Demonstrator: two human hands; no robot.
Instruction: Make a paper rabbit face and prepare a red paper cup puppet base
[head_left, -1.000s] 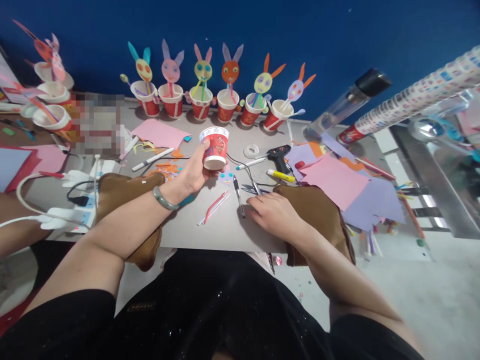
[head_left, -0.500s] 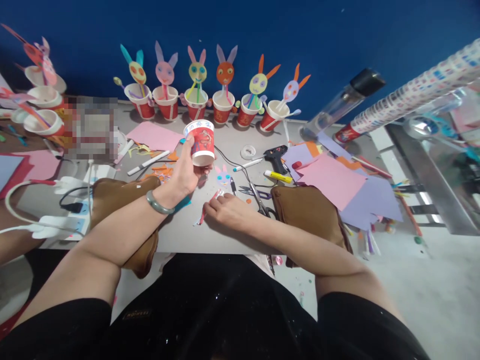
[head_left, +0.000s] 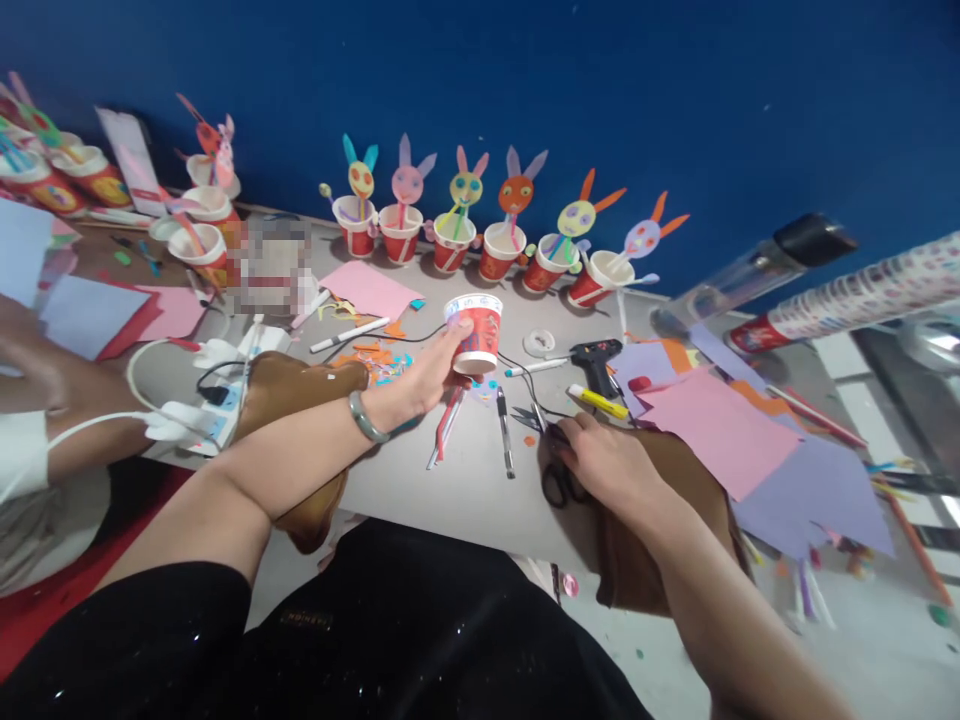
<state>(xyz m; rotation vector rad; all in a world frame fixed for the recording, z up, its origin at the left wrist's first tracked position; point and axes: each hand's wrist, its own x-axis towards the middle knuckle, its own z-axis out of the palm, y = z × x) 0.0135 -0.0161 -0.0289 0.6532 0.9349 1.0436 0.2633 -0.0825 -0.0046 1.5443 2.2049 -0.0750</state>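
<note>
My left hand (head_left: 431, 375) is closed around a red and white paper cup (head_left: 480, 330), tilted so its pale base faces me. Below the cup, a purple paper rabbit face (head_left: 486, 392) is partly hidden. Red and white strips (head_left: 447, 430) lie on the table by my left hand. My right hand (head_left: 600, 455) has its fingers bent over black-handled scissors (head_left: 559, 482) and appears to grip them; the fingertips are partly hidden. A pen (head_left: 505, 435) lies between my hands. Just beyond my right hand are a yellow marker (head_left: 598, 402) and a black glue gun (head_left: 598, 362).
Decorated rabbit cups (head_left: 453, 243) stand in a row along the blue wall. Brown cushions (head_left: 296, 400) lie at both sides of the table edge. A power strip (head_left: 217, 420) with cables is on the left. Colored paper (head_left: 720, 415) and a long cup stack (head_left: 855, 290) lie right. Another person's arm (head_left: 75, 400) shows left.
My right hand has left the red and white strips and moved right onto the scissors. My left hand still holds the cup. The view has turned left.
</note>
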